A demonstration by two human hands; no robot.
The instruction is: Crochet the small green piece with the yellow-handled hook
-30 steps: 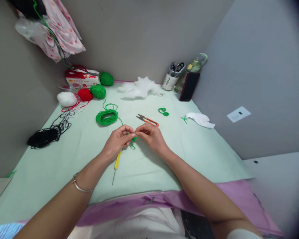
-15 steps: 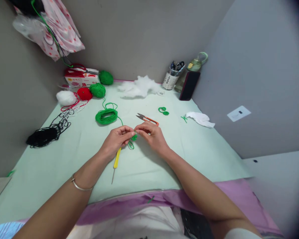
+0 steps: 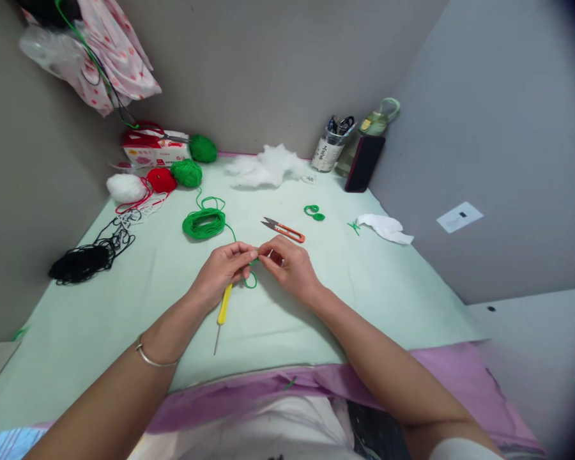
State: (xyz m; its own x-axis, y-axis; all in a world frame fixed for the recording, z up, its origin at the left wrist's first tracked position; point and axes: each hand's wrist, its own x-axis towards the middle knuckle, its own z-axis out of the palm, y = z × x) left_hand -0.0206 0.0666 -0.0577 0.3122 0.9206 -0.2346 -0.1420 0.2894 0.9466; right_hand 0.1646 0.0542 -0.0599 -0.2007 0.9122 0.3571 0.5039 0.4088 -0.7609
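Green yarn hangs in a small loop below my fingertips. My left hand is closed, pinching the yarn between thumb and forefinger. Close against it, my right hand is also closed, its thumb and fingertips meeting at the same bit of yarn. From the left hand a strand runs back to a wound green hank. A crochet hook with a yellow handle lies under the left hand, metal tip toward me. Just beyond my right hand are orange thread snips. The exact piece between the fingertips is mostly hidden.
Green, red and white yarn balls and a black yarn bundle lie left. White stuffing sits at the back. A pen cup, phone and bottle stand back right, near a small green crocheted piece and white tissue.
The green bit between my fingertips shows less than before, and the hanging loop has shifted slightly. My right fingers have moved a little, uncovering more of the snips' handle.
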